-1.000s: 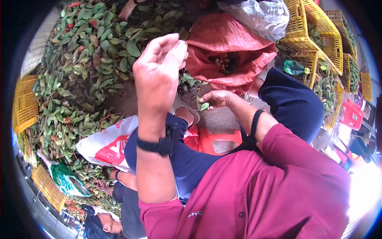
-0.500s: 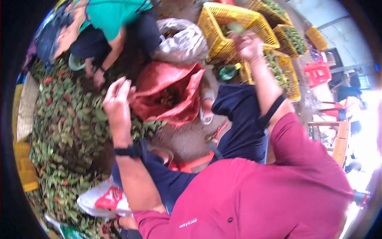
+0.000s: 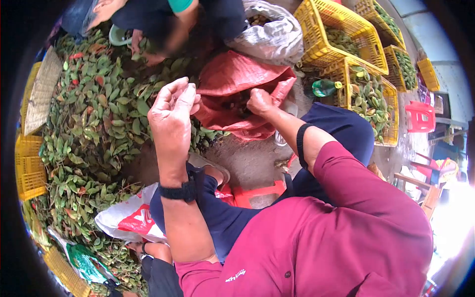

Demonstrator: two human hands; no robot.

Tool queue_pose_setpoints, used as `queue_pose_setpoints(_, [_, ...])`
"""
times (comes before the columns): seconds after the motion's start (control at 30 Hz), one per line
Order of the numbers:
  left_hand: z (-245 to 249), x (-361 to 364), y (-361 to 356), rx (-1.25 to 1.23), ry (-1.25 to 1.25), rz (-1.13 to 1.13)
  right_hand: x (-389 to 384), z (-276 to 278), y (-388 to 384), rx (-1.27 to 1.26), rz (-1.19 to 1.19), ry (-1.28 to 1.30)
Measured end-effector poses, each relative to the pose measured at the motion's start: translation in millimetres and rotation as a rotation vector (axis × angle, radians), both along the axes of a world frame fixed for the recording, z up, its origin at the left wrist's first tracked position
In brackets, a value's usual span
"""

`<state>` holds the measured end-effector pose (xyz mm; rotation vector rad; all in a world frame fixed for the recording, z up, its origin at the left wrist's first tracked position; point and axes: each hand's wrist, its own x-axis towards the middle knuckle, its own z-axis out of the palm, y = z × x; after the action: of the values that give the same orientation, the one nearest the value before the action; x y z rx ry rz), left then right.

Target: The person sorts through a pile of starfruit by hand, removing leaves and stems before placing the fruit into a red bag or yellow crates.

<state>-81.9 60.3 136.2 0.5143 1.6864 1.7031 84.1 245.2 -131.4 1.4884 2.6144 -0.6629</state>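
My left hand (image 3: pixel 173 111) is raised in front of the leaf pile (image 3: pixel 94 109), its fingers curled in toward the thumb; whatever they may hold is hidden. At the mouth of the red woven sack (image 3: pixel 237 74) is my right hand (image 3: pixel 259 102), closed, with its fingertips pointing into the opening and out of sight. Dark small pieces lie inside the sack. The pile beside my left hand is of green leafy cuttings, some browned or reddish.
Across from me a person's hand (image 3: pixel 154 58) reaches into the leaves near a pale green bowl (image 3: pixel 118 35). A white sack (image 3: pixel 272 37), yellow crates (image 3: pixel 341 24) with leaves and a green bottle (image 3: pixel 324 88) stand behind the red sack. A red stool (image 3: pixel 262 193) is below me.
My right hand has moved from above the yellow crate, where it held a green leafy piece, down to the red sack. My left hand stays raised. The view has shifted.
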Motion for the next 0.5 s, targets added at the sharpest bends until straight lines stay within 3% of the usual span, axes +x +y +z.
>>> queue_pose_setpoints(0.07, [-1,-4,-3,-0.019,-0.008,-0.004,-1,-29,11,0.038,0.035,0.018])
queue_pose_setpoints(0.23, [-17,-21,0,-0.068,0.050,-0.031,-6,-40,21,0.061,0.171,-0.103])
queue_pose_setpoints(0.33, [-21,-31,6,-0.068,0.085,-0.027,-11,-43,21,0.151,0.178,0.003])
queue_pose_setpoints(0.37, [-18,-32,8,-0.069,0.065,-0.025,-6,-41,27,0.191,0.249,0.153])
queue_pose_setpoints(0.47, [-19,-37,13,-0.057,0.072,-0.024,2,-30,52,-0.124,0.222,0.355])
queue_pose_setpoints(0.5, [-22,-38,14,-0.045,0.063,-0.028,6,-26,55,-0.079,0.351,0.342])
